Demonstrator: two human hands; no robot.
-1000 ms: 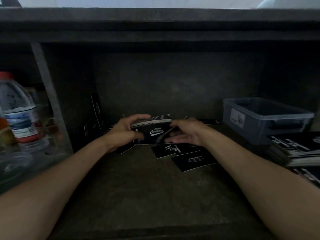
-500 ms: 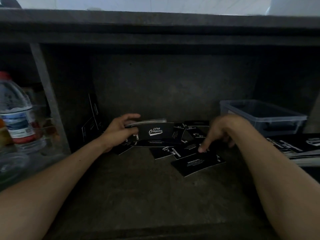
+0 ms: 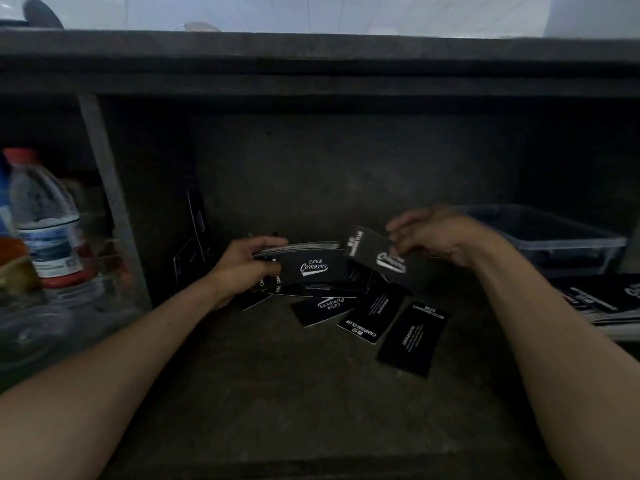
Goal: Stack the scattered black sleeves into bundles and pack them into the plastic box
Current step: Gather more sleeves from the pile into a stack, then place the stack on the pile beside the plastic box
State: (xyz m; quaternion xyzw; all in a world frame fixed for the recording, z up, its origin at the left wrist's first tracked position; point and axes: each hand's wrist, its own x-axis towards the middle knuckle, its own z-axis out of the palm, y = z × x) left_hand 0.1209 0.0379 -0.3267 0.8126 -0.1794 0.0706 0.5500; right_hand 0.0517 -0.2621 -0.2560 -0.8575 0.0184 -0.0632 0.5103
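Note:
My left hand [image 3: 247, 263] grips a bundle of black sleeves [image 3: 308, 263] with white "Club Camping" print, held on edge above the shelf floor. My right hand [image 3: 431, 233] pinches a single black sleeve [image 3: 375, 256], lifted and tilted just right of the bundle. Several loose black sleeves [image 3: 410, 337] lie scattered flat on the shelf below and in front of both hands. The clear plastic box [image 3: 568, 242] stands at the right, behind my right forearm.
A stack of black sleeves [image 3: 602, 303] lies at the right edge in front of the box. Water bottles [image 3: 45, 220] stand behind a metal post [image 3: 110, 202] at the left. More sleeves [image 3: 195, 233] lean against the back left wall. A dark shelf board [image 3: 311, 64] overhangs the space.
My right hand has picked one sleeve off the shelf and raised it toward the bundle. My left hand keeps the bundle in nearly the same place.

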